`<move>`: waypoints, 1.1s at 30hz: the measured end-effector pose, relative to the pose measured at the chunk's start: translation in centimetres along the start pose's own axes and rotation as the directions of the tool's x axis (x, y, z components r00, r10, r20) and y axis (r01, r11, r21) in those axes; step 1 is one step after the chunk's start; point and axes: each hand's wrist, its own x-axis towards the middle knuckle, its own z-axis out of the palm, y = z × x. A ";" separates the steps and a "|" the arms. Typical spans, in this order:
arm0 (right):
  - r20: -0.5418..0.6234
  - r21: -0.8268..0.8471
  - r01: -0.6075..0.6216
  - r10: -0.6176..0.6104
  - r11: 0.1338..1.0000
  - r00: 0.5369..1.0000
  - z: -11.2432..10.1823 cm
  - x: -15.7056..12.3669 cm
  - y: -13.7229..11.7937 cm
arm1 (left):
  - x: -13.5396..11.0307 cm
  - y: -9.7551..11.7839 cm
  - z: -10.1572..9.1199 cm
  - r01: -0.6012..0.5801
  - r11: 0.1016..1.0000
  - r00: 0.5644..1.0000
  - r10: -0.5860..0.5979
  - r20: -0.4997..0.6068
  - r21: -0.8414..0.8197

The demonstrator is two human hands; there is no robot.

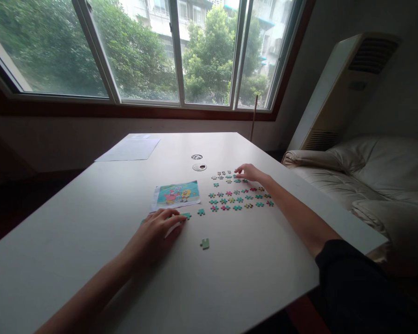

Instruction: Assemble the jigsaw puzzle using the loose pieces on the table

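My left hand lies flat on the white table, fingers stretched toward a green puzzle piece at its fingertips. My right hand reaches to the far end of several small puzzle pieces laid out in rows, its fingertips touching a piece there; what it pinches, if anything, I cannot make out. A cartoon reference picture lies just beyond my left hand. Two loose green pieces lie near it.
A sheet of paper lies at the table's far left. Two round cable holes sit in the tabletop's middle. A wide window runs behind. A standing air conditioner and a pale sofa are to the right.
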 end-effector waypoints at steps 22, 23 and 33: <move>0.099 0.885 0.023 -0.236 0.466 0.967 1.5 -6.7 -14.1 | 1.1 2.5 -0.5 0.168 0.846 0.955 -0.267 -0.131 -0.506; 0.136 0.927 -0.039 -0.236 0.372 0.962 2.0 -7.3 -15.1 | 1.2 2.7 -0.5 0.208 0.798 0.940 -0.324 -0.111 -0.566; 0.223 0.965 -0.187 -0.198 0.183 0.954 3.6 -9.5 -18.1 | 1.6 3.2 -0.9 0.274 0.599 0.874 -0.481 -0.065 -0.753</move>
